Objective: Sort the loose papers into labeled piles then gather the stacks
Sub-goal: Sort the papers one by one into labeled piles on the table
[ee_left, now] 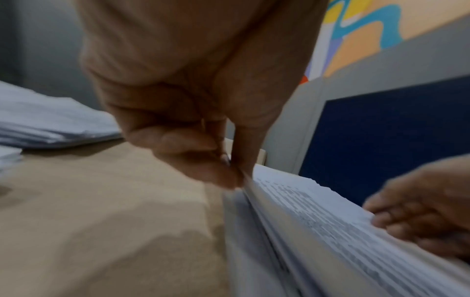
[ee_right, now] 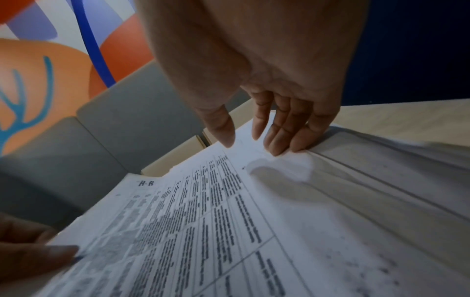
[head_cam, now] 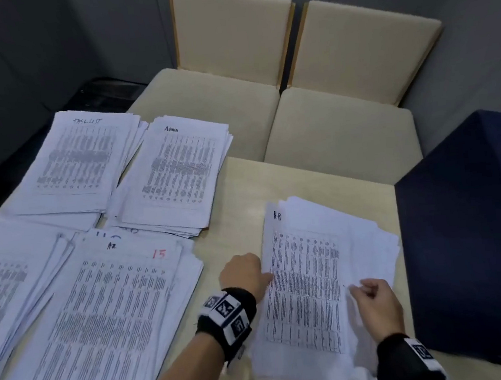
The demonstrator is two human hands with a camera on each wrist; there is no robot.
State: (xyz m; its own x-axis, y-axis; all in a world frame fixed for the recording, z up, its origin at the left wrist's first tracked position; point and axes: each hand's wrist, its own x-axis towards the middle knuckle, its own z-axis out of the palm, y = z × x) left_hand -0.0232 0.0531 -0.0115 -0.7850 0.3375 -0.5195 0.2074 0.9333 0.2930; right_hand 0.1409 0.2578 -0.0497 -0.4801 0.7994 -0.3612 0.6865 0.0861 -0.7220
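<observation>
The pile marked "H-R" (head_cam: 308, 282) lies a little fanned out on the right part of the beige table (head_cam: 242, 187). My left hand (head_cam: 261, 277) is at the pile's left edge. In the left wrist view its thumb and forefinger (ee_left: 236, 176) pinch the edge of the sheets (ee_left: 318, 221). My right hand (head_cam: 361, 289) rests on the pile's right side. In the right wrist view its fingertips (ee_right: 277, 150) press down on the top sheet (ee_right: 203, 221), with the thumb held apart.
Other labelled piles lie to the left: "Task list" (head_cam: 76, 158), "Admin" (head_cam: 179, 169), "IT" (head_cam: 5, 277) and one with a red "15" (head_cam: 109, 328). Two beige chairs (head_cam: 342, 130) stand beyond the table. A dark blue panel (head_cam: 476, 228) borders the table's right edge.
</observation>
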